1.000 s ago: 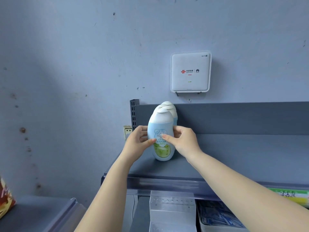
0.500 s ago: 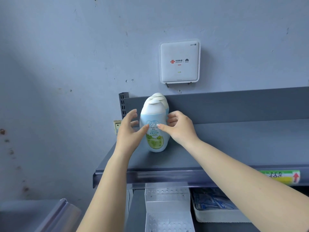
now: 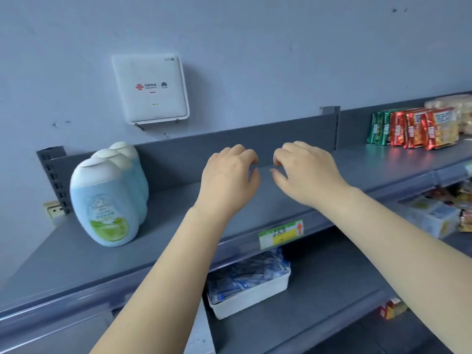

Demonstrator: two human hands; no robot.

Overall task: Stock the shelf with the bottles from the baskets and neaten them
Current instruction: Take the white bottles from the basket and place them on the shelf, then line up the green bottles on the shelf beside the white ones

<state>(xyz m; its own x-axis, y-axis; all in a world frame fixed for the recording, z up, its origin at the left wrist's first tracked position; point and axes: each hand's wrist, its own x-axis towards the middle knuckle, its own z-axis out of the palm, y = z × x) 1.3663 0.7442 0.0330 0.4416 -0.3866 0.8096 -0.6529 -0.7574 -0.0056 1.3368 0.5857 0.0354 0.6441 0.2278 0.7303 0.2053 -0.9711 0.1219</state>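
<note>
Head view. A dark grey metal shelf (image 3: 255, 200) is seen running from lower left to upper right against a pale blue painted wall (image 3: 255, 34). Three pale blue plastic bottles with rounded white caps (image 3: 107, 200) are stood upright in a single file at the shelf's left end, front to back, each touching the next; green and white labelling is shown on the front one. The left hand (image 3: 227, 180) and the right hand (image 3: 306, 172) are held side by side above the bare middle of the shelf, well apart from the bottles, palms down, fingers loosely curled, nothing grasped by either. A white square wall-mounted router box (image 3: 150, 88) is fixed above the shelf's back panel. Red and green foil snack packets (image 3: 413, 129) are ranged upright at the far right end. A yellow and green price tag with a red arrow (image 3: 281, 235) is clipped to the shelf's front edge. On the lower shelf (image 3: 332, 290), a white plastic tray (image 3: 258, 297) filled with blue sachets is placed beneath the tag; further packaged goods at right are blurred.
</note>
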